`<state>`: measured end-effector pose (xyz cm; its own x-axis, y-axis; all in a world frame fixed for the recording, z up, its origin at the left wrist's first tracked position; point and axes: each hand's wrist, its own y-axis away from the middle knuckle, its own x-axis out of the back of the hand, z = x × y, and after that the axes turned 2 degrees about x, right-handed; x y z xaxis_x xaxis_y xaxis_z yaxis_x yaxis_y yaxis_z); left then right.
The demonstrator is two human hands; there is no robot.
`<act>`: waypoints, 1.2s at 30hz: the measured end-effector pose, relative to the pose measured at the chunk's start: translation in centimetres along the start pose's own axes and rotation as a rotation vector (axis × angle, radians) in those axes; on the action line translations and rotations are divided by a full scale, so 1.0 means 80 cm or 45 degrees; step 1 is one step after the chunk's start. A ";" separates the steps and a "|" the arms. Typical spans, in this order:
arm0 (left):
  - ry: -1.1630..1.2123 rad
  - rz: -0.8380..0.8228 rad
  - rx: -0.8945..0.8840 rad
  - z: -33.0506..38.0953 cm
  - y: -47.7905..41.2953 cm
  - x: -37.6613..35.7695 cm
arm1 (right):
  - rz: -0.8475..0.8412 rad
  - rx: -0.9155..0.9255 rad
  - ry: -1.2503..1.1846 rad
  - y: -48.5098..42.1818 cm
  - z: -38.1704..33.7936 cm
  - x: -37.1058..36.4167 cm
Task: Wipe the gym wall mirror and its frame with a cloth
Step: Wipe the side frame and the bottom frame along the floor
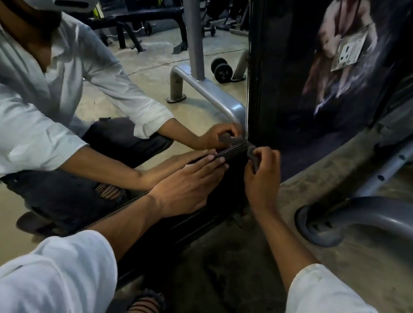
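Cloth [252,153] is pinched in curled right hand [263,178] and held at the right lower corner of the mirror [146,58] frame [189,227]. Left hand [185,182] is laid flat, fingers straight, against the glass. Cloth is judged soft, light and limp; best gripped bunched. Glass is fragile.

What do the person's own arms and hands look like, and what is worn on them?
Both arms are in white fabric sleeves, the left sleeve and the right sleeve, and both sleeves end well above the wrists. The left hand and the right hand are bare: no gloves, no watch and no markings show.
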<state>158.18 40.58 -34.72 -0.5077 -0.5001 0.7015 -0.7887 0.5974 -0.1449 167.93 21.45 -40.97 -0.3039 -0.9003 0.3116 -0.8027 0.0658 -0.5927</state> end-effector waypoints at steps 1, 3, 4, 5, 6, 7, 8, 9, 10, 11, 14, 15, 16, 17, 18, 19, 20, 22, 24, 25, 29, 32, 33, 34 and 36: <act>0.031 -0.001 0.044 -0.001 0.000 0.002 | -0.033 0.017 -0.009 0.015 -0.008 -0.008; 0.071 -0.028 0.092 0.000 0.001 0.004 | -0.155 0.082 -0.036 0.056 -0.029 -0.023; 0.085 -0.039 0.092 0.000 0.002 0.004 | -0.223 0.107 -0.048 0.073 -0.033 -0.028; 0.104 -0.050 0.085 0.000 0.002 0.004 | -0.267 0.123 -0.054 0.084 -0.034 -0.029; 0.123 -0.059 0.072 -0.001 0.002 0.003 | -0.270 0.121 -0.056 0.084 -0.029 -0.028; 0.133 -0.069 0.060 -0.002 0.002 0.002 | -0.227 0.084 -0.059 0.076 -0.022 -0.026; 0.128 -0.077 0.050 -0.002 0.001 0.000 | -0.138 0.011 -0.066 0.064 -0.014 -0.024; 0.110 -0.079 0.040 -0.001 0.001 -0.003 | -0.026 -0.089 -0.090 0.048 -0.006 -0.021; 0.087 -0.074 0.028 0.001 0.001 -0.006 | 0.078 -0.192 -0.119 0.033 0.001 -0.018; 0.067 -0.069 0.019 0.002 0.002 -0.009 | 0.147 -0.276 -0.138 0.021 0.006 -0.015; 0.043 -0.079 0.019 0.003 0.002 -0.009 | 0.171 -0.259 -0.137 0.010 -0.003 -0.018; 0.050 -0.085 0.019 0.002 0.001 -0.007 | 0.156 -0.201 -0.147 0.013 -0.011 -0.020; 0.058 -0.088 0.014 0.002 -0.002 -0.005 | 0.138 -0.135 -0.153 0.016 -0.018 -0.022; 0.065 -0.094 0.003 0.001 -0.006 -0.002 | 0.117 -0.070 -0.156 0.016 -0.022 -0.022; 0.069 -0.100 -0.008 0.002 -0.011 -0.001 | 0.097 -0.021 -0.156 0.013 -0.023 -0.019; 0.067 -0.106 -0.021 0.002 -0.018 -0.001 | 0.101 -0.001 -0.150 0.006 -0.019 -0.016; 0.058 -0.110 -0.035 0.004 -0.026 -0.004 | 0.136 -0.017 -0.139 -0.003 -0.011 -0.012; 0.029 -0.124 -0.055 0.007 -0.040 -0.013 | 0.271 -0.151 -0.106 -0.023 0.012 -0.001; 0.019 -0.156 -0.063 0.009 -0.046 -0.021 | 0.374 -0.327 -0.064 -0.039 0.031 0.010; 0.028 -0.168 -0.064 0.009 -0.047 -0.021 | 0.392 -0.394 -0.056 -0.045 0.038 0.012; 0.096 -0.183 -0.069 0.008 -0.046 -0.017 | 0.354 -0.472 -0.106 -0.054 0.040 -0.004; 0.091 -0.185 -0.074 0.007 -0.047 -0.012 | 0.351 -0.525 -0.149 -0.050 0.025 -0.017; 0.090 -0.186 -0.071 0.008 -0.046 -0.011 | 0.344 -0.524 -0.143 -0.044 0.017 -0.019; 0.094 -0.182 -0.070 0.008 -0.046 -0.011 | 0.333 -0.501 -0.132 -0.036 0.009 -0.020; 0.108 -0.187 -0.064 0.008 -0.047 -0.010 | 0.315 -0.407 -0.116 -0.017 -0.008 -0.022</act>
<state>161.31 38.36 -35.21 -0.3555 -0.5310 0.7692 -0.8329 0.5535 -0.0028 169.23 23.25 -40.25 -0.4727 -0.8740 0.1128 -0.8343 0.4025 -0.3768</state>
